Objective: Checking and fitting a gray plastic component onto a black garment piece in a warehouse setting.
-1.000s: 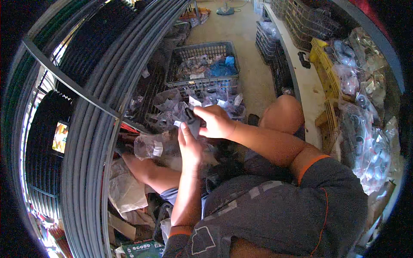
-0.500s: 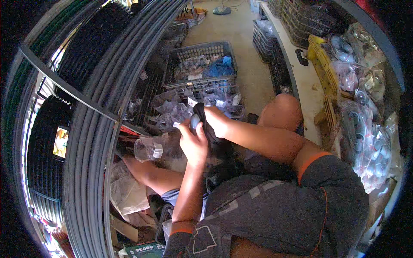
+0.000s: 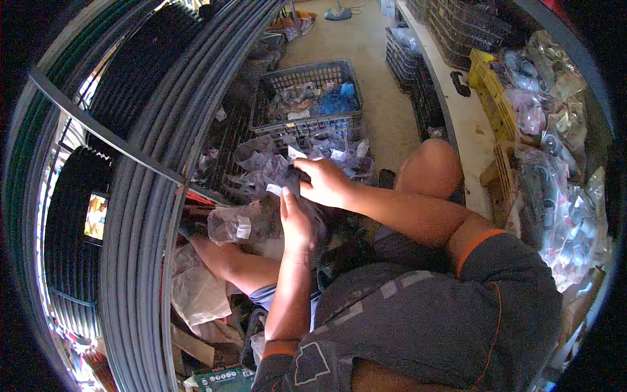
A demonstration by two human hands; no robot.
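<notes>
Both of my hands are closed on a small dark item (image 3: 292,178) in front of my lap, partly hidden by fingers and too unclear to identify. My left hand (image 3: 294,219) grips it from below with fingers pointing up. My right hand (image 3: 326,182) pinches it from the right side. A white tag (image 3: 273,189) sticks out beside the left fingertips. Just beyond lie crumpled clear plastic bags (image 3: 256,158) with white labels, and another bag (image 3: 228,225) is at left of my left wrist.
A dark crate (image 3: 261,91) with bagged pieces sits ahead. Racks of grey hoses (image 3: 134,261) and a lit screen (image 3: 95,217) stand at left. At right are a shelf board (image 3: 467,117), stacked crates (image 3: 470,39), a yellow crate (image 3: 486,78) and bagged parts (image 3: 555,209). My bent knees flank my hands.
The dark item was turned over half a second ago, showing a rounded grey part; it is now mostly covered. My right fingers have come back over its top, and my left thumb has shifted.
</notes>
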